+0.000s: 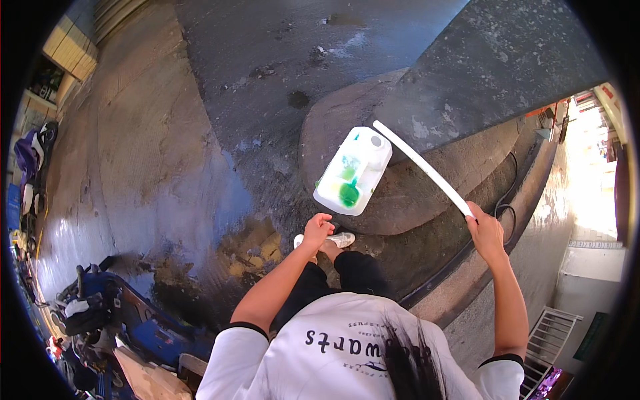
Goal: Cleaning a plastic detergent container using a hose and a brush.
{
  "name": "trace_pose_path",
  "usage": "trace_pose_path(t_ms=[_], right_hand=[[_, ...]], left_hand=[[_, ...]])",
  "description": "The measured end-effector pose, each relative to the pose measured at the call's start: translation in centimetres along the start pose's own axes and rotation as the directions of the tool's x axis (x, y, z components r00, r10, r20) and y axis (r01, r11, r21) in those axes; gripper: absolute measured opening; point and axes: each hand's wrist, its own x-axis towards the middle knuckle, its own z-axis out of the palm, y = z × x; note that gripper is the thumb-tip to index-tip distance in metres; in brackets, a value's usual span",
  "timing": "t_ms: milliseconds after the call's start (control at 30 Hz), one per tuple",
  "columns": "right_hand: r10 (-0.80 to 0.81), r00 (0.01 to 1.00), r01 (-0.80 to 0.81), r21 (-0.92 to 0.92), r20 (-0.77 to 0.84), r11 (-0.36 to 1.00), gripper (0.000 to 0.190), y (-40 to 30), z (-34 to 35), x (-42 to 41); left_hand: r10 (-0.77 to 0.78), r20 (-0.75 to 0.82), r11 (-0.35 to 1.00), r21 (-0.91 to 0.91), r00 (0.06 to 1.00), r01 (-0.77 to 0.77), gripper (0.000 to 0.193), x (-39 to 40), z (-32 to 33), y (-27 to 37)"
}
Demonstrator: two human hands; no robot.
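My right hand (485,230) grips the lower end of a long, slim white stick (425,170). From there the stick slants up and to the left, its far tip beside the top corner of a white plastic tray (329,187). Green paint-like patches (349,194) lie in the tray, and a grey round spot marks its upper right corner. Just below the tray's near edge is my left hand (318,231), fingers loosely curled with nothing visible in them. Whether it touches the tray is hard to tell.
A dark speckled slab (480,85) juts in from the upper right above a rounded concrete step (425,200). Along the right runs a low curb (530,180) with a dark cable (507,207). Piled equipment (90,300) stands at lower left. Wet-looking patches (220,200) mark the floor.
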Motion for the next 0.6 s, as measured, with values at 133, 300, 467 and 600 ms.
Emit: trace_pose_path(t_ms=[133,300,467,600], right_hand=[[0.018,1.0,-0.018,-0.043,-0.015,0.999,0.025,1.8,1.5,0.6],[-0.012,1.0,0.014,-0.1,0.018,0.995,0.017,1.3,2.1,2.7],[-0.066,0.996,0.076,-0.18,0.061,0.981,0.013,1.4,2.1,5.2],[-0.053,0.993,0.076,-0.229,0.101,0.971,0.013,0.9,2.4,7.9]], left_hand=[[-0.013,0.03,0.998,0.054,0.999,0.012,0.023,1.3,0.6,1.3],[0.025,0.077,0.992,0.118,0.997,-0.034,0.022,3.8,0.8,3.5],[0.03,0.087,0.974,0.22,0.996,-0.048,0.022,6.4,2.4,5.9],[-0.004,0.121,0.982,0.186,0.993,-0.018,0.022,8.4,3.9,7.0]])
